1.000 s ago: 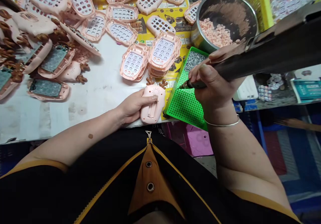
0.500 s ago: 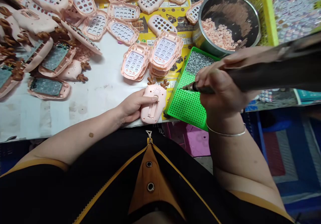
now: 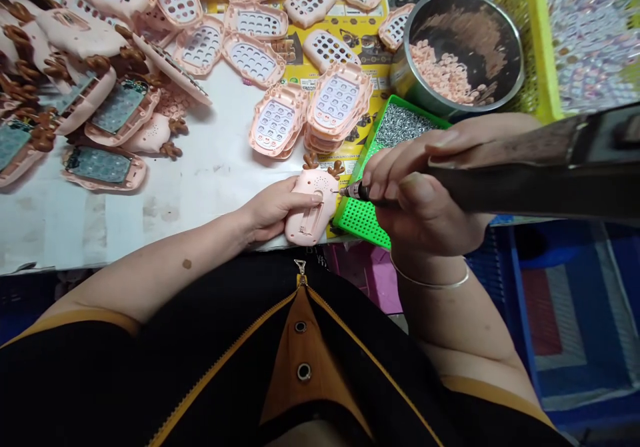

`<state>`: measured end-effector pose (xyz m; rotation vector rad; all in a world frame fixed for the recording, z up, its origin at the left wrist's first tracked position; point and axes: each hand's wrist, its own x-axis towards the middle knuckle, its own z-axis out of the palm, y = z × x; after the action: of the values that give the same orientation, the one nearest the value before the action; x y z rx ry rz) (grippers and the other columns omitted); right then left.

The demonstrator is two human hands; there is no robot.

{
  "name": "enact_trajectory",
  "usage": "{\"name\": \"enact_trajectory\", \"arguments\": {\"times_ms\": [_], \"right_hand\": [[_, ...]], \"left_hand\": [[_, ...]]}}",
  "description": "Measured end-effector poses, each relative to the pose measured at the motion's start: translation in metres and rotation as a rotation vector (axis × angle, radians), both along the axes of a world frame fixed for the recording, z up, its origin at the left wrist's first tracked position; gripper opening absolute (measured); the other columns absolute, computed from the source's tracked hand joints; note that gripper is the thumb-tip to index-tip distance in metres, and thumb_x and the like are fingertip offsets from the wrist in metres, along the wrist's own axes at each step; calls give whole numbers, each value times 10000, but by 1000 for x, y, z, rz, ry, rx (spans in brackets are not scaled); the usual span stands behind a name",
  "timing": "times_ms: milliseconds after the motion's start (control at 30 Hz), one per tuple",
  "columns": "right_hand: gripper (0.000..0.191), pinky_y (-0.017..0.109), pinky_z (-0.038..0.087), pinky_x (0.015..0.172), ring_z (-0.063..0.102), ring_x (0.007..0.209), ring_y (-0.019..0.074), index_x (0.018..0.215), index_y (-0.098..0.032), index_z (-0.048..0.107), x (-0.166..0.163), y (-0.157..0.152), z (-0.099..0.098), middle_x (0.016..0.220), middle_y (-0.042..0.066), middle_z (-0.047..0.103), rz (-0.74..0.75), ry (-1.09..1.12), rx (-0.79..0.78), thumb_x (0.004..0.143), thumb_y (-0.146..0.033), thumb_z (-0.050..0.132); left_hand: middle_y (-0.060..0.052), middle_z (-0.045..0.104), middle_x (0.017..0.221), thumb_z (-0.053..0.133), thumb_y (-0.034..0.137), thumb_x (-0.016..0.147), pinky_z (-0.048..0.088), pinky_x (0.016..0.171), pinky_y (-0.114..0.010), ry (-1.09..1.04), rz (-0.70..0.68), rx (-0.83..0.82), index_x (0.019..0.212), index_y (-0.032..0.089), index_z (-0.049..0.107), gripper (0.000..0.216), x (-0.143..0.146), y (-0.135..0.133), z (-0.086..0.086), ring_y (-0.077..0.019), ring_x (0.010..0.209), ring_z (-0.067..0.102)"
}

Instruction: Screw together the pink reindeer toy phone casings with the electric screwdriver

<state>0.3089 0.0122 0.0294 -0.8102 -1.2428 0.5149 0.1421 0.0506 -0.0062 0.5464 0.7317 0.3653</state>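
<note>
Pink plastic fills the bench, and the one piece in play is the pink antlered shell [image 3: 313,210], lying back-up at the near edge of the white tabletop [image 3: 175,200], just left of the green screw tray [image 3: 363,223]. The left hand [image 3: 270,210] pins it there as it did a moment ago, thumb across the upper back and fingers tucked under the left side.

What has changed is the right hand [image 3: 425,197]. Half a second ago it held the driver bit over the green tray's grid; now it has swung left, and the bit tip [image 3: 349,193] sits at the shell's upper right edge, just below the brown antlers. The fingers are wrapped tight round the dark electric screwdriver [image 3: 525,173], whose body runs out to the right. A thin bangle [image 3: 430,283] circles that wrist.

Loose screws [image 3: 400,125] are heaped at the far end of the tray. Behind it stands a steel bowl [image 3: 480,27] with small pink buttons in it, beside a yellow basket [image 3: 530,47]. A stack of keypad fronts [image 3: 337,103] rests on a yellow printed sheet [image 3: 360,30], more fronts are scattered beyond, and shells with circuit boards [image 3: 100,165] lie to the left. Blue matting [image 3: 575,313] covers the floor at the right.
</note>
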Motion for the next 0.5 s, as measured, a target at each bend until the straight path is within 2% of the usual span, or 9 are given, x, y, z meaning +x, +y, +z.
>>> {"name": "enact_trajectory", "arguments": {"times_ms": [67,167,367,500], "right_hand": [[305,294,432,426,469,415,120,946,-326,637,0,-1,-1,550,-98,487,-10,-4,-48,769,-481,830],[288,311,434,434,464,421,126,959,-347,642,0,-2,0,577,-92,490,-56,-12,-12,776,-474,824],[219,327,393,399,458,404,143,925,-376,724,-6,1,7,506,-92,370,-84,43,8,751,-441,839],[225,306,406,410,501,432,116,886,-340,716,-10,1,10,622,-68,496,-104,59,12,732,-429,853]], "left_hand": [[-84,756,997,750,85,744,516,899,-355,-6,3,2,1104,125,664,372,0,0,-1,-190,885,693],[-88,751,996,754,95,744,511,913,-373,-22,-11,1,1092,125,665,360,-1,0,-2,-201,891,693],[-98,752,1037,759,95,746,508,932,-381,-25,-19,10,1105,124,660,374,-1,-1,-3,-199,900,695],[-109,751,1051,764,102,744,509,936,-386,-30,-30,5,1127,121,657,398,-2,-1,-3,-212,932,700]]}}
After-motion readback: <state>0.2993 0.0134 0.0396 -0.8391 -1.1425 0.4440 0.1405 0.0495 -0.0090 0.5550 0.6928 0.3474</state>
